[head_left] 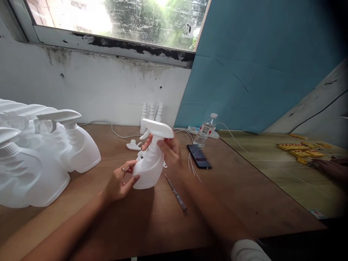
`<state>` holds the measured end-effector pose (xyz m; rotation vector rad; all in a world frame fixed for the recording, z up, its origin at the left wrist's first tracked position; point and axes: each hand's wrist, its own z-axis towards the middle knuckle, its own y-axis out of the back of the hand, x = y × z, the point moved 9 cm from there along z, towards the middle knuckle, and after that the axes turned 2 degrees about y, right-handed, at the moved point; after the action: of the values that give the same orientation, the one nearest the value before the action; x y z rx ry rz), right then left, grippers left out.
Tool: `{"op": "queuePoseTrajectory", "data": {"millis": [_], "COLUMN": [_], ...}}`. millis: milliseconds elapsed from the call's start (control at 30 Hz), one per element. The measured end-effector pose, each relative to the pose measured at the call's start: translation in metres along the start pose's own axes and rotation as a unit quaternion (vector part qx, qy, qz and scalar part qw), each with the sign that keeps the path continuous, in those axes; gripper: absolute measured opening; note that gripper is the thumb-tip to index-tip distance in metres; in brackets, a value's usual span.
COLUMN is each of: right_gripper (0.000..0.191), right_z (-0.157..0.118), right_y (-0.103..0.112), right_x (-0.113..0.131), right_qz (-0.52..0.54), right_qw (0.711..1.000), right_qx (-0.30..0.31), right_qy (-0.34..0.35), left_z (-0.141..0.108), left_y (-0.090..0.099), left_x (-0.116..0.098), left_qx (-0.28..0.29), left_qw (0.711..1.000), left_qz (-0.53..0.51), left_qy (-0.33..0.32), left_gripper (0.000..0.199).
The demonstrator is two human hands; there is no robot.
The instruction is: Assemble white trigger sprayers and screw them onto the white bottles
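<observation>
A white spray bottle (149, 163) with its trigger head (159, 128) on top is between my two hands, above the brown table (223, 195). My left hand (121, 181), with a ring on one finger, grips the lower body from the left. Higher up, my right hand (171, 150) is closed around the neck just below the head. Behind the bottle lies a loose white trigger head (133, 145), and other small white parts are partly hidden. A thin metal screwdriver-like tool (176, 194) rests on the table to the right of the bottle.
Several white spray bottles (81, 145) stand close together at the left. Three ribbed white pieces (152, 110) are against the wall. A phone (199, 156), cables and a clear water bottle (205, 130) sit to the right. Another person's hand (326, 166) is near yellow parts (296, 146) at far right.
</observation>
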<state>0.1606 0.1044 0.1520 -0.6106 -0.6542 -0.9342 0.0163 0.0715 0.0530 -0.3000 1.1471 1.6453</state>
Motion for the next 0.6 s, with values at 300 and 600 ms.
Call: {"op": "queuePoseTrajectory", "data": {"millis": [300,600], "right_gripper": [0.047,0.033], "right_z": [-0.011,-0.008], "right_y": [-0.019,-0.024], "right_x": [-0.021,-0.022], "right_qz": [0.016,0.006], "right_qw": [0.999,0.998], "right_qx": [-0.007,0.003], "right_qy": [-0.041,-0.069], "left_z": [0.024,0.087], "left_y": [0.032,0.083], "left_x": [-0.029,-0.109], "left_qx": [-0.06,-0.083], "left_qw": [0.989,0.996], "left_qz": [-0.101,0.005], "left_qy": [-0.085,-0.034], "left_gripper": [0.042,0.028]}}
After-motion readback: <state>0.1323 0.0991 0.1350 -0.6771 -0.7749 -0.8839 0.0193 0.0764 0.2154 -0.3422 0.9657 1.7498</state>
